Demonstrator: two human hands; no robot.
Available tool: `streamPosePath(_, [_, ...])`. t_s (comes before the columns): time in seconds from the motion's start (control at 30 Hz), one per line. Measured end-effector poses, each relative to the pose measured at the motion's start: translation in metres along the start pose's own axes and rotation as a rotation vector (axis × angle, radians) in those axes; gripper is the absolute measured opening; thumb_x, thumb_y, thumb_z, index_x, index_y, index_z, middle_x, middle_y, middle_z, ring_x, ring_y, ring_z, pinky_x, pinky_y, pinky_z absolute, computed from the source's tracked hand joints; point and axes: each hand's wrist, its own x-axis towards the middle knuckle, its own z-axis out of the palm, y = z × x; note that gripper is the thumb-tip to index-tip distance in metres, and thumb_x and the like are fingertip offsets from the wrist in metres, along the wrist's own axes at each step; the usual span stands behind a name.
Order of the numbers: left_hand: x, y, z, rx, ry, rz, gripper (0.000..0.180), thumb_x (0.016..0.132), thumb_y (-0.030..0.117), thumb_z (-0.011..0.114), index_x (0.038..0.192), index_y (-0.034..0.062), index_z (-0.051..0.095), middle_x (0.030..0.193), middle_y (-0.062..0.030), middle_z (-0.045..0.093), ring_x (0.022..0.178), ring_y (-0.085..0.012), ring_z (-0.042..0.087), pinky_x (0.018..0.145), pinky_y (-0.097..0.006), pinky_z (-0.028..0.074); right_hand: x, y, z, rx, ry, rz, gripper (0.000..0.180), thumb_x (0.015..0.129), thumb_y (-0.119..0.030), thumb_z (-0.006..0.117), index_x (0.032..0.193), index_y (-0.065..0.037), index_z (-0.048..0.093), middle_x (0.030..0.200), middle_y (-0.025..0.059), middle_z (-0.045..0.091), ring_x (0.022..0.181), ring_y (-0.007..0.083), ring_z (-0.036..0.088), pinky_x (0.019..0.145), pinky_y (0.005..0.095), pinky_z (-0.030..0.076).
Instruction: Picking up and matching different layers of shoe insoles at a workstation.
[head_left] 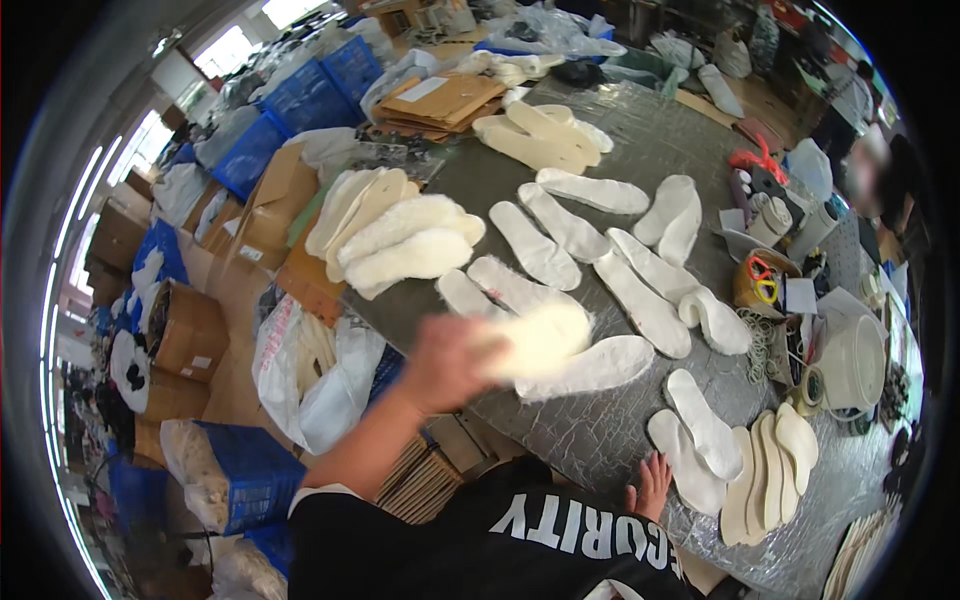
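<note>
Over the table (600,440), left hand (445,362) grips fleecy insole (540,340); right hand (652,487) spread flat.

Flat brown cardboard packs (442,100) with a white label lie stacked at twelve o'clock; blue plastic crates (310,95) stand at eleven; round brown cartons (188,330) bearing small white labels sit at nine; a white plastic sack (310,385) slumps beside them.

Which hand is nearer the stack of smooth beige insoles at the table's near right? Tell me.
Right. The right hand rests on the table just left of the beige insole stack; the left hand holds a fluffy insole farther left.
</note>
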Motion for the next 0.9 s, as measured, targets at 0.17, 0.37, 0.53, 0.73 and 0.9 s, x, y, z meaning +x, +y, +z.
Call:
streamPosePath(0.17, [0.026,-0.144,-0.08,0.539,0.153,-0.252,0.06,0.067,0.029,0.079,0.123,0.0154,0.061,0.131,-0.0127,0.05,0.116,-0.0353,0.048,0.097,-0.048,0.037,0.016,-0.01,0.008,0.027,-0.048,0.027,0.042,0.079,-0.016,0.065,0.119,-0.005,0.056,0.143,0.0208,0.04,0.137,0.0437,0.029,0.11,0.0594,0.02])
streamPosePath(0.37, [0.045,-0.219,-0.022,0.611,-0.02,-0.293,0.052,0.072,0.02,0.077,0.121,0.0132,0.062,0.133,-0.0135,0.05,0.117,-0.038,0.047,0.099,-0.048,0.038,0.044,-0.018,0.003,0.002,0.037,0.109,0.028,0.08,-0.013,0.066,0.108,-0.008,0.062,0.134,0.0156,0.051,0.135,0.0391,0.035,0.11,0.0584,0.023])
streamPosePath(0.53, [0.093,-0.108,0.112,-0.123,-0.148,0.076,0.03,0.072,0.009,0.071,0.101,0.0035,0.065,0.108,-0.018,0.062,0.104,-0.0382,0.055,0.091,-0.048,0.043,0.058,-0.02,-0.013,-0.03,0.193,0.272,0.018,0.078,-0.009,0.066,0.096,-0.008,0.064,0.117,0.0112,0.061,0.124,0.0358,0.048,0.108,0.0552,0.029])
streamPosePath(0.73, [0.101,0.04,0.207,-0.412,-0.602,-0.03,0.041,0.08,0.011,0.066,0.118,-0.0003,0.054,0.105,-0.0189,0.063,0.1,-0.0365,0.058,0.087,-0.044,0.046,0.046,-0.021,-0.026,-0.121,0.349,0.412,0.017,0.076,-0.006,0.066,0.093,-0.007,0.064,0.107,0.0089,0.065,0.111,0.0333,0.055,0.1,0.0507,0.038])
streamPosePath(0.9, [0.061,0.068,0.22,-0.648,-0.741,-0.022,0.039,0.079,0.001,0.063,0.117,-0.0005,0.054,0.098,-0.0162,0.062,0.095,-0.0341,0.058,0.086,-0.041,0.046,0.022,-0.027,-0.026,-0.15,0.451,0.51,0.015,0.075,-0.005,0.066,0.09,-0.006,0.064,0.103,0.0082,0.066,0.105,0.0335,0.056,0.091,0.0461,0.043])
